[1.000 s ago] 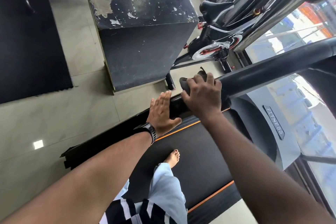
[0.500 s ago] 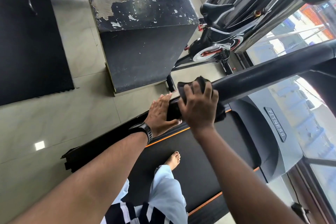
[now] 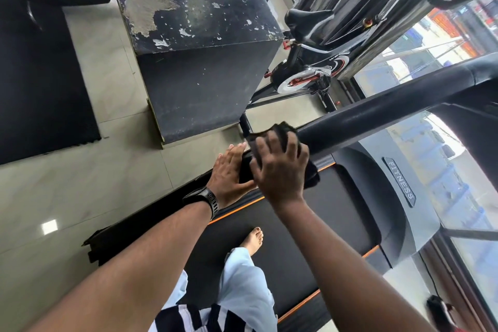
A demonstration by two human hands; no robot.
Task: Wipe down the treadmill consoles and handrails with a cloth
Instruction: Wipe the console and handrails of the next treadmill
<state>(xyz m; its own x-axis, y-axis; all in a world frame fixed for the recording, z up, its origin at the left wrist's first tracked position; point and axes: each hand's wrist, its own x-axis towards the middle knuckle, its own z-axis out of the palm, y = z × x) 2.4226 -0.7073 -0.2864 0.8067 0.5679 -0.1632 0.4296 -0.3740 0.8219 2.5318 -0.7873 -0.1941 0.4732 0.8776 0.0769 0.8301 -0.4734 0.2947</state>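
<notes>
A black treadmill handrail (image 3: 377, 116) runs from the upper right down to its near end at the middle of the view. My right hand (image 3: 280, 170) presses a dark cloth (image 3: 280, 131) over the rail near that end, fingers curled round cloth and rail. My left hand (image 3: 229, 170), with a black watch on the wrist, rests on the very end of the rail with straight fingers. Below lie the treadmill belt (image 3: 310, 224) and the grey motor cover (image 3: 398, 191) marked FITNESS. The console is out of view.
A worn black box (image 3: 199, 48) stands on the tiled floor to the left of the treadmill. An exercise bike (image 3: 310, 73) sits behind it by the window. Black floor mats (image 3: 40, 75) lie at far left. My bare foot (image 3: 253, 240) stands on the belt.
My right hand has slid the cloth a short way up along the rail, away from my left hand. The left hand has stayed on the rail's end.
</notes>
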